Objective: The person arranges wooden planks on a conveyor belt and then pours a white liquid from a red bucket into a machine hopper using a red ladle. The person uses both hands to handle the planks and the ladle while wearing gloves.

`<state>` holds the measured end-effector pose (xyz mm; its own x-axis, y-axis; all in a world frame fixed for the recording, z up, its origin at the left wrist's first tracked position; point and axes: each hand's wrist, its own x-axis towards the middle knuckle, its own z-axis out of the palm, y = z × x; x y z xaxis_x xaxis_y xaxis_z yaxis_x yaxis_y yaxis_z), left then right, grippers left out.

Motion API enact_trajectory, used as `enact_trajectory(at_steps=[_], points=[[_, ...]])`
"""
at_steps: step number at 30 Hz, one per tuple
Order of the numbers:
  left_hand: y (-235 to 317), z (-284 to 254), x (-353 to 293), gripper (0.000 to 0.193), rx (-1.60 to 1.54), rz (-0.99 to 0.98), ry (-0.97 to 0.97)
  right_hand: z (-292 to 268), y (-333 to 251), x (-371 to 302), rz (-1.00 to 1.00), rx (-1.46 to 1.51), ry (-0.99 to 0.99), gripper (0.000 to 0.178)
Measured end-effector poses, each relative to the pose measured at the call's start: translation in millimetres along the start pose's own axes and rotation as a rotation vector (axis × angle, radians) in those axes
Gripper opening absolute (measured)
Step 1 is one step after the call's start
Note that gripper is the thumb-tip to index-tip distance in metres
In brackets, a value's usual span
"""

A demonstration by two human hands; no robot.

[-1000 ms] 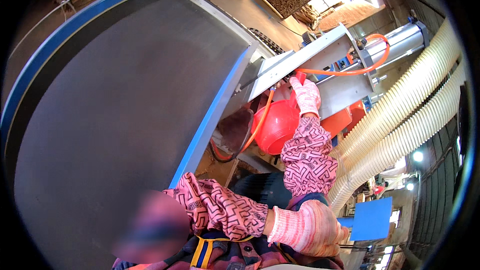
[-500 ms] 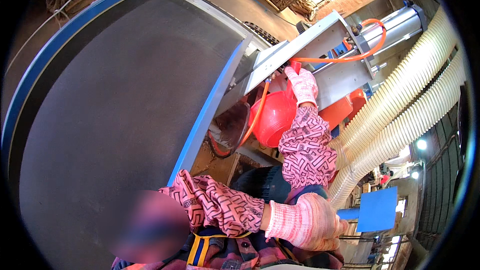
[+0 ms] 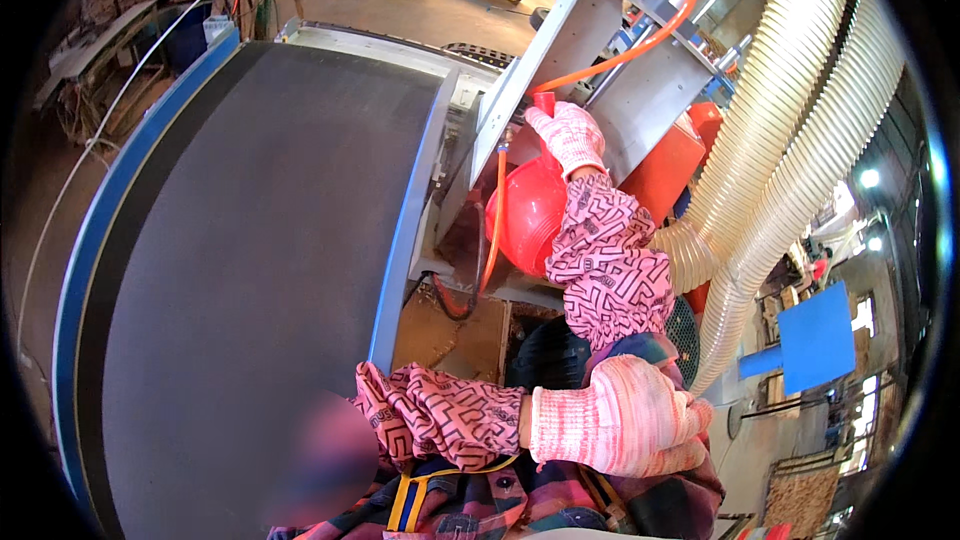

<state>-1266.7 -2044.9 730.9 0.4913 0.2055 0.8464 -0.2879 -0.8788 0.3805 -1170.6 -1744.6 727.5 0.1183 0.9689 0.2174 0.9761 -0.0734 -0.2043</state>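
Observation:
Reaching forward, my right hand, in a pink-and-white knitted glove, is closed around the upright handle of a red plastic dipper. The dipper's round bowl hangs below the glove, beside a grey metal bracket and partly behind an orange air hose. What the bowl contains is hidden. My left hand, gloved the same way, lies across my body near my right elbow. Its fingers are curled, and I cannot see inside them. Both forearms wear pink patterned sleeves.
A wide dark conveyor belt with a blue edge fills the left. Above my right hand stands a grey metal frame with a cylinder. Thick ribbed ducts run down the right, near a blue panel. A dark motor sits low.
The view has shifted, so the frame and ducts now appear higher and farther left. My right hand still grips the dipper; my left hand stays curled across my body.

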Motion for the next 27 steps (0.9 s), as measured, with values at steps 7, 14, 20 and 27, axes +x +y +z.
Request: enact_trajectory(at_steps=[7, 14, 20, 27], points=[[-8.5, 17.8, -5.7, 0.021, -0.017, 0.075, 0.019, -9.5, -5.6, -8.8, 0.004, 0.008, -0.026, 0.052], [8.3, -11.5, 8.1, 0.032, -0.055, -0.135, -0.222, -4.4, 2.3, -5.8, 0.003, 0.040, 0.008, 0.051], [5.6, -3.9, 4.6, 0.034, -0.089, -0.124, -0.182, -0.6, 4.1, -1.6, 0.019, 0.039, 0.009, 0.050], [4.9, -8.8, 4.9, 0.033, -0.074, -0.089, -0.180, -1.1, 3.1, -3.5, 0.013, 0.048, 0.017, 0.051]])
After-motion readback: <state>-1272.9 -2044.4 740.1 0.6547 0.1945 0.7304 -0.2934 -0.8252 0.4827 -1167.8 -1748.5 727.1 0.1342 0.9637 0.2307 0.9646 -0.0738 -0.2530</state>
